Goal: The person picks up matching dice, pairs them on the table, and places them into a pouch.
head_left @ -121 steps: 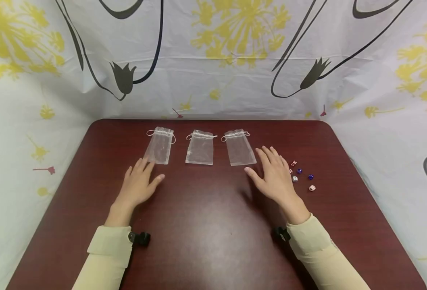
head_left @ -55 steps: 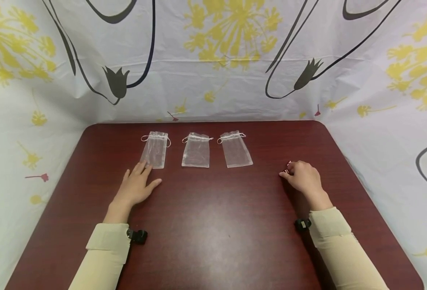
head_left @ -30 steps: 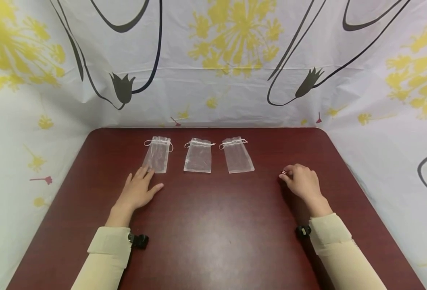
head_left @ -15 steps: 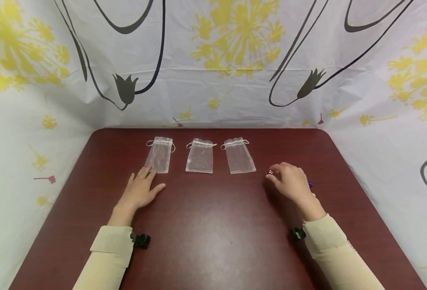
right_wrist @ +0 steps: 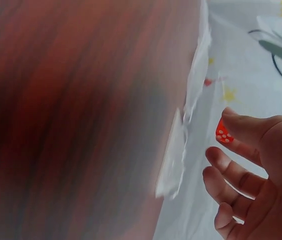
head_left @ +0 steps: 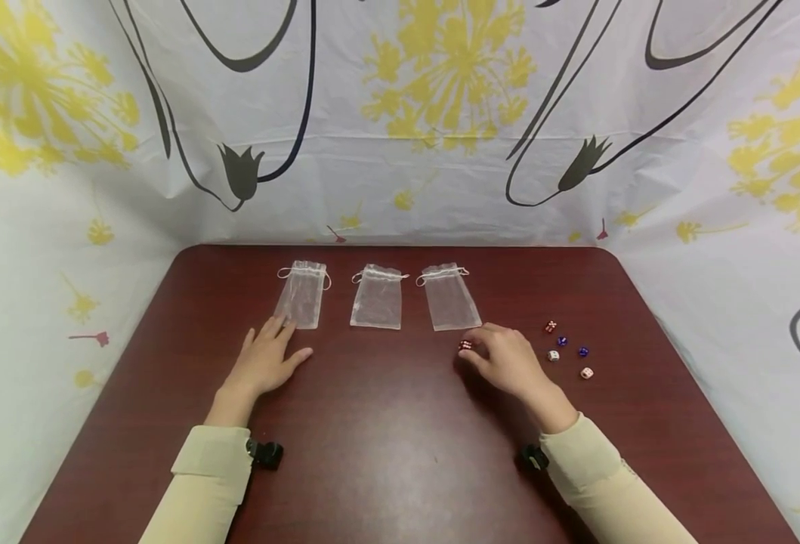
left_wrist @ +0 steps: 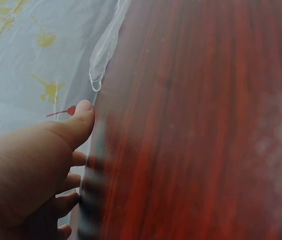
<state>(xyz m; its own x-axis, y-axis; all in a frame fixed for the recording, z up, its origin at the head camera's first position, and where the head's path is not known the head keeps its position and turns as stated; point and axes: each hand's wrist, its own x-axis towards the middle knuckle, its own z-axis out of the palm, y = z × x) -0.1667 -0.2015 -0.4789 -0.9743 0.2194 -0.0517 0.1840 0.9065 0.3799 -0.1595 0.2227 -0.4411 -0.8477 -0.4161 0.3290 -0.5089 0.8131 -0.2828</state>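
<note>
Between thumb and index finger, my right hand [head_left: 508, 361] pinches a red die [right_wrist: 224, 132] with white pips; its other fingers are loosely bent. The die is just below the right-hand sheer drawstring pouch [head_left: 451, 301], apart from it in the head view. My left hand [head_left: 261, 366] lies with fingers spread, its fingertips at the lower edge of the left pouch [head_left: 302, 291]. Between these two lies the middle pouch [head_left: 377, 298]. All three pouches lie flat, with white cords toward the back.
Right of my right hand lie loose dice: a red die [head_left: 551, 326], a blue die [head_left: 562, 341], another blue die [head_left: 583, 351], a white die [head_left: 553, 355] and another white die [head_left: 586, 372]. The dark red table [head_left: 372, 461] ends at a patterned cloth [head_left: 345, 174].
My right hand went to the dice, picked up a red one and carried it left toward the right-hand pouch. The left hand has stayed in place. The head view has shifted slightly.
</note>
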